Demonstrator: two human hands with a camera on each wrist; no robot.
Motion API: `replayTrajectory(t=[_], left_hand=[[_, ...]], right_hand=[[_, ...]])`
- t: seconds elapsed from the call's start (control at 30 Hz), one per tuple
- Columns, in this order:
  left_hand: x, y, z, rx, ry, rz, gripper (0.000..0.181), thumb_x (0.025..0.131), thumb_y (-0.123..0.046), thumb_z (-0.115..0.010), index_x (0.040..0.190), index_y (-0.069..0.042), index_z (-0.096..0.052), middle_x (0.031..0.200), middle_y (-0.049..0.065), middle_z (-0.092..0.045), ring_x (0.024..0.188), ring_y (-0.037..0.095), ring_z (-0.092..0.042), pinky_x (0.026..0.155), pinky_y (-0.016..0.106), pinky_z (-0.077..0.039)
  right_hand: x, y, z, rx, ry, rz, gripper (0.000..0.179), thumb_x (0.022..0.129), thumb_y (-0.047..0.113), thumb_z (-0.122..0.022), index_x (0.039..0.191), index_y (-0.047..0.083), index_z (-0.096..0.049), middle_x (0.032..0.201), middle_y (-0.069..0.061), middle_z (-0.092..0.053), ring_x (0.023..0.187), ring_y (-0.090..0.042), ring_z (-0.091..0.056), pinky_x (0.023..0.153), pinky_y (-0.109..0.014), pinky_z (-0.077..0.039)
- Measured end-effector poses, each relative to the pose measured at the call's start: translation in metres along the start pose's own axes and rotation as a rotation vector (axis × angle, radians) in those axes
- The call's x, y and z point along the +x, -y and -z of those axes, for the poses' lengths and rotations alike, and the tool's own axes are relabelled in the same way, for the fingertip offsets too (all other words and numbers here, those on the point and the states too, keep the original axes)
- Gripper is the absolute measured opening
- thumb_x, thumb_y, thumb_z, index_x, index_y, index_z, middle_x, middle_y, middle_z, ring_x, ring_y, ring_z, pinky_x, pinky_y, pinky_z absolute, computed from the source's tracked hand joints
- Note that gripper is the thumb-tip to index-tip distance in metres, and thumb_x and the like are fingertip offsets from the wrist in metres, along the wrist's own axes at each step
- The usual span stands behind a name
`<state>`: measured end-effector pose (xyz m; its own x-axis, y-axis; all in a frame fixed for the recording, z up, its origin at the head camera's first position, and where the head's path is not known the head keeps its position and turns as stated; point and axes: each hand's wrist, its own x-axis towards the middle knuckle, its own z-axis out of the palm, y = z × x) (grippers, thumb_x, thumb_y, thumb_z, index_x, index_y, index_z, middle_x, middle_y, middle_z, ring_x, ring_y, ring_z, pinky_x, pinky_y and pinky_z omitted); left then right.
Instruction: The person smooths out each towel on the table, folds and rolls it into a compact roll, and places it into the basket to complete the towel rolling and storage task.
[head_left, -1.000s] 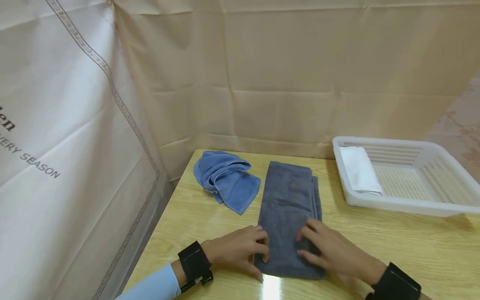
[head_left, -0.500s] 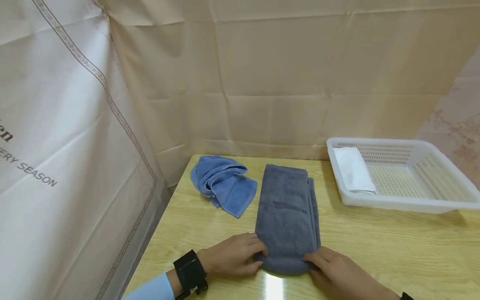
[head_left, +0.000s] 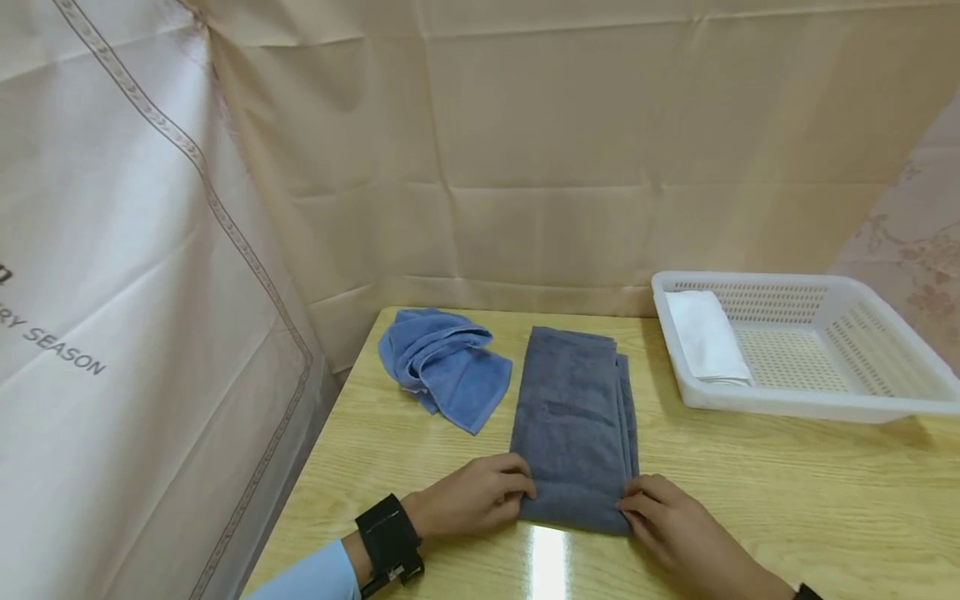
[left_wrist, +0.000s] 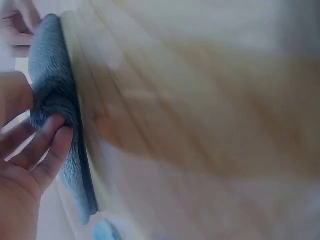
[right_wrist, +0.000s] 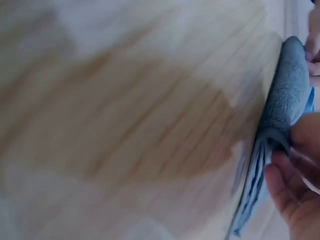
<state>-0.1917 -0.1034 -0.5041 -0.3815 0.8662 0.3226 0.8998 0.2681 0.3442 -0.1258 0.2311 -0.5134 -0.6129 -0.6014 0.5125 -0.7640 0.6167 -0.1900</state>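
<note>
- Clock positions are read from the grey towel point(head_left: 573, 417), lying lengthwise on the table point(head_left: 390, 475) in the head view.
- At 9 o'clock, printed capitals reading "RY SEASON" point(head_left: 52, 346) slant across a pale hanging cloth point(head_left: 150, 450), its first letters cut by the frame; above them a larger, darker "n" point(head_left: 3, 273) shows at the edge.
- A patterned band point(head_left: 180, 140) runs down the same cloth.
- The tabletop is yellow, wood-grained and glossy, a bright reflection point(head_left: 549, 558) at 6 o'clock.
- A creased beige backdrop point(head_left: 555, 150) hangs behind it at 12 o'clock; floral-printed fabric point(head_left: 926, 250) shows at 2.
- At 8 o'clock, the left hand point(head_left: 476, 495) pinches the towel's near edge, fingers curled over the rolled fabric.
- At 4 o'clock, the right hand point(head_left: 682, 529) pinches the near corner; the wrist view shows stacked layers beside its fingers.
- A black strap point(head_left: 388, 540) circles the left wrist above a light blue sleeve point(head_left: 311, 575).
- A crumpled blue towel point(head_left: 450, 367) sits near 10 o'clock.
- Between 2 and 3, a white perforated basket point(head_left: 810, 406) holds a folded white cloth point(head_left: 708, 337) at its own 9 o'clock side.
</note>
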Motion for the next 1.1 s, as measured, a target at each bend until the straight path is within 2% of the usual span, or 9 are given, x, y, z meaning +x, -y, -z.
replayTrajectory(t=[0.2,0.37,0.43,0.53,0.6,0.67,0.77,0.93,1.1], left_hand=[[0.001,-0.001,0.005,0.255,0.022,-0.106,0.026,0.098,-0.04,-0.071,0.112,-0.019,-0.072,0.118,-0.006,-0.057,0.105,0.008,-0.049,0.091,0.021,-0.043],[-0.001,-0.003,0.005,0.298,0.057,-0.108,0.025,0.097,-0.029,-0.074,0.118,-0.015,-0.07,0.109,-0.006,-0.061,0.101,0.008,-0.054,0.09,0.022,-0.044],[-0.001,-0.004,0.004,0.29,0.044,-0.099,0.023,0.098,-0.023,-0.072,0.119,-0.014,-0.068,0.106,-0.005,-0.062,0.099,0.007,-0.055,0.09,0.021,-0.045],[-0.001,-0.005,0.001,0.219,0.015,-0.057,0.024,0.1,-0.017,-0.067,0.124,-0.014,-0.065,0.104,-0.005,-0.061,0.094,0.004,-0.054,0.085,0.016,-0.045],[-0.001,-0.004,-0.001,0.135,-0.005,-0.013,0.026,0.101,-0.014,-0.063,0.127,-0.016,-0.062,0.103,-0.006,-0.06,0.089,0.001,-0.052,0.08,0.012,-0.043],[-0.001,-0.002,-0.002,0.033,-0.022,0.038,0.027,0.102,-0.013,-0.06,0.129,-0.018,-0.061,0.104,-0.006,-0.06,0.086,-0.001,-0.051,0.075,0.01,-0.042],[0.0,0.002,-0.005,-0.075,-0.05,0.101,0.024,0.104,-0.012,-0.058,0.127,-0.019,-0.064,0.109,-0.006,-0.059,0.084,-0.002,-0.051,0.071,0.009,-0.043],[0.007,0.01,-0.006,-0.138,-0.089,0.173,0.02,0.102,-0.011,-0.06,0.118,-0.017,-0.07,0.113,-0.007,-0.056,0.084,-0.002,-0.051,0.071,0.01,-0.046],[0.014,0.013,-0.003,-0.122,-0.07,0.221,0.019,0.101,-0.011,-0.061,0.116,-0.017,-0.072,0.11,-0.009,-0.062,0.087,-0.002,-0.054,0.073,0.011,-0.047]], right_hand=[[0.001,0.003,0.001,-0.169,0.019,0.115,0.032,0.098,0.039,-0.071,0.104,0.008,-0.077,0.111,0.003,-0.061,0.098,-0.014,-0.054,0.083,-0.03,-0.047],[0.001,0.003,0.001,-0.216,0.04,0.161,0.056,0.113,0.034,-0.028,0.11,0.001,-0.073,0.111,-0.003,-0.063,0.099,-0.018,-0.057,0.084,-0.034,-0.05],[0.001,0.003,0.001,-0.219,0.042,0.156,0.056,0.113,0.031,-0.027,0.11,-0.001,-0.073,0.109,-0.004,-0.065,0.097,-0.019,-0.059,0.082,-0.034,-0.052],[0.002,0.003,0.003,-0.155,0.047,0.069,0.028,0.106,0.022,-0.056,0.108,0.001,-0.074,0.103,-0.001,-0.066,0.092,-0.014,-0.061,0.077,-0.03,-0.054],[0.004,0.002,0.006,-0.048,0.078,-0.055,0.019,0.096,0.016,-0.07,0.111,0.004,-0.074,0.1,0.003,-0.066,0.086,-0.008,-0.06,0.071,-0.027,-0.054],[0.006,0.0,0.007,0.091,0.121,-0.196,0.025,0.09,0.011,-0.077,0.114,0.009,-0.071,0.101,0.006,-0.068,0.086,-0.002,-0.061,0.068,-0.024,-0.054],[0.01,-0.004,0.009,0.269,0.15,-0.344,0.024,0.095,0.009,-0.074,0.116,0.016,-0.066,0.103,0.003,-0.072,0.084,0.0,-0.064,0.066,-0.023,-0.055],[0.015,-0.014,0.008,0.364,0.124,-0.38,0.016,0.096,0.005,-0.071,0.107,0.017,-0.067,0.091,0.007,-0.074,0.073,0.001,-0.064,0.06,-0.023,-0.054],[0.02,-0.018,0.002,0.283,0.094,-0.408,0.016,0.091,0.004,-0.075,0.098,0.018,-0.074,0.088,0.013,-0.067,0.071,0.002,-0.055,0.059,-0.022,-0.049]])
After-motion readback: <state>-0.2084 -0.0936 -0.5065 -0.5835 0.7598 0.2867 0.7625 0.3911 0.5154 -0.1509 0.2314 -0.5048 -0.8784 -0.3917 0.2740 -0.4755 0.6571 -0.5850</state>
